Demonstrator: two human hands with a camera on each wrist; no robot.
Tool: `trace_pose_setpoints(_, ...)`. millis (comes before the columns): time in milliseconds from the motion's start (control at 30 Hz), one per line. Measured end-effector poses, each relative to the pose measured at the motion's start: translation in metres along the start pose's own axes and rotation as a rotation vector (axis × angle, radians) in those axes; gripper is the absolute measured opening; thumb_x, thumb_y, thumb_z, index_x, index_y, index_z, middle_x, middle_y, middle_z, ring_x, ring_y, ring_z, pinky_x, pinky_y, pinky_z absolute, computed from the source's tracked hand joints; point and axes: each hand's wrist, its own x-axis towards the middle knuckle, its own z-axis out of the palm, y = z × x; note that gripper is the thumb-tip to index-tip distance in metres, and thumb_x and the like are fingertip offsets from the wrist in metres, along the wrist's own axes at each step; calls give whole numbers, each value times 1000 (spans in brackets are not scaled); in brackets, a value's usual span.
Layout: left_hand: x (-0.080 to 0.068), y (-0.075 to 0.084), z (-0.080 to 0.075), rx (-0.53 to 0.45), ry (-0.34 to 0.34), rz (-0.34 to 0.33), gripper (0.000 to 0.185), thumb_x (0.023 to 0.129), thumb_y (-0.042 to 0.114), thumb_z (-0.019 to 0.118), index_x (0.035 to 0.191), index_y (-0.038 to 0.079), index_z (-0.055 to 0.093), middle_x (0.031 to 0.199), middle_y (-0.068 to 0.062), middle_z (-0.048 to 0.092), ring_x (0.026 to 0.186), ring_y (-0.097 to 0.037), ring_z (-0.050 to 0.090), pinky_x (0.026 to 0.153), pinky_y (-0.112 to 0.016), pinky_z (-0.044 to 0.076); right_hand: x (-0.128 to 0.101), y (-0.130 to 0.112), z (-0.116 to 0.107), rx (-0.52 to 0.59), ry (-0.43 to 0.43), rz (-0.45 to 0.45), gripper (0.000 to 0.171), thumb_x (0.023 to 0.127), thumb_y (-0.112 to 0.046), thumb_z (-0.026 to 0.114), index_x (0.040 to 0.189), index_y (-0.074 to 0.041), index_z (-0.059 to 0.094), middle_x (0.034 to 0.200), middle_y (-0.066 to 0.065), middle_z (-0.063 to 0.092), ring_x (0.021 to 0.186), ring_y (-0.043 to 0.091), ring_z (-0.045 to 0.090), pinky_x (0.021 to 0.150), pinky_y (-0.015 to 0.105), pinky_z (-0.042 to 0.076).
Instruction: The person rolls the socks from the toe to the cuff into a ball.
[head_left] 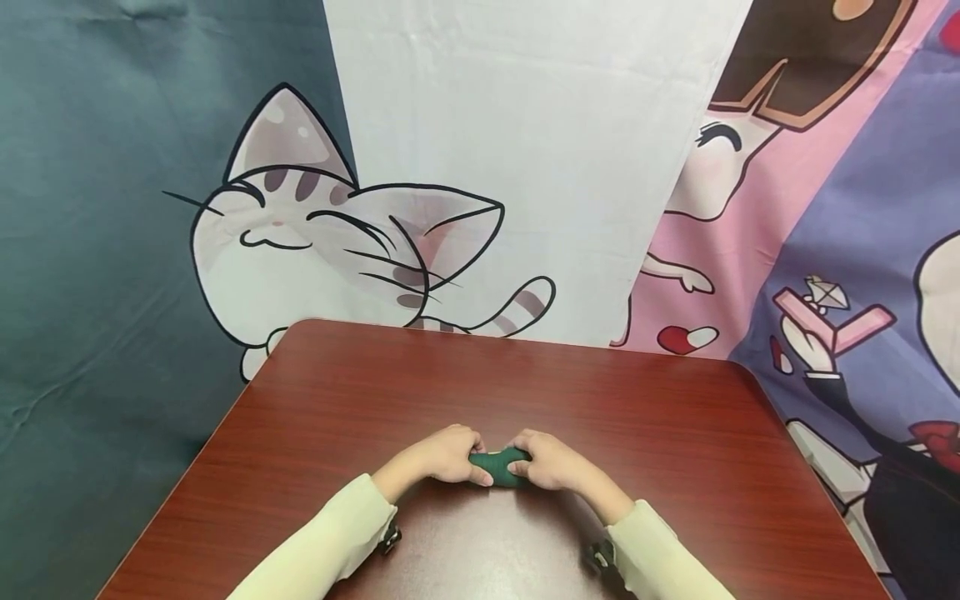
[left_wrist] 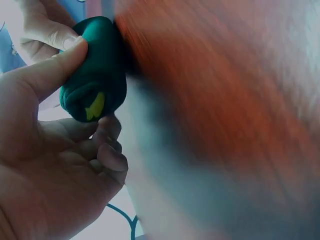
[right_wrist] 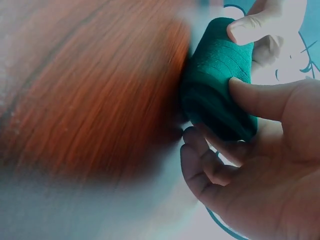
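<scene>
A short, thick roll of dark green fabric lies crosswise between both hands, close over the table. My left hand grips its left end, thumb on the near side and fingers curled behind. At the opposite end my right hand grips it the same way. The left wrist view shows the layered end of the roll with a yellow patch inside, the thumb pressed on its side. Folded layers and a finely ribbed surface show on the green roll in the right wrist view, beneath both thumbs.
The reddish-brown wooden table spreads around the hands, glossy at its near side. Behind it hangs a printed backdrop with a cartoon cat and figures. A small dark device sits at each pale sleeve cuff.
</scene>
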Motion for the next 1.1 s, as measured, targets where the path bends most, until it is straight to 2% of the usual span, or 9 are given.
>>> trace_pose_setpoints(100,-3,0,2,-9,47,54,39,81,40,83,101,10,69,94,4,62,93,-14,54,84,-30,46,-4,1,0,14,0,-8,21,93,-14,72,111,-5,68,106,6,68,93,21,61,84,43,50)
trace_pose_setpoints(267,-8,-2,3,-93,113,103,33,81,34,84,99,15,65,93,6,54,87,-10,49,79,-28,44,-9,6,2,95,17,-26,21,95,-18,71,114,-11,65,106,2,68,92,16,60,80,38,49)
trace_pose_setpoints(433,-13,-2,1,-135,141,133,31,85,31,82,105,16,64,97,5,62,83,-8,54,75,-26,46,-14,9,4,201,53,-43,29,96,-30,71,119,-15,61,110,0,66,89,12,58,75,31,47)
trace_pose_setpoints(600,-19,2,0,-127,175,129,35,87,30,81,113,16,63,104,1,65,87,-10,56,75,-27,47,-18,6,7,226,145,-45,42,93,-41,73,124,-15,63,112,-2,65,89,11,57,74,28,47)
trace_pose_setpoints(800,-26,6,2,-159,235,146,38,86,33,83,115,18,63,106,3,63,89,-9,55,77,-26,48,-25,-2,7,262,253,-45,35,90,-36,77,119,-19,68,108,-8,65,85,8,57,71,25,48)
trace_pose_setpoints(967,-32,11,0,-231,295,189,42,85,37,82,118,21,63,108,7,62,91,-7,54,78,-25,49,-31,-7,5,296,340,-46,31,87,-30,80,114,-24,68,109,-11,65,89,9,58,75,27,49)
trace_pose_setpoints(1100,-35,17,-2,-209,339,221,44,86,39,80,122,22,61,110,10,63,93,-7,52,79,-27,48,-37,-10,5,281,425,-97,34,84,-23,83,114,-25,67,111,-11,65,93,9,60,79,28,50)
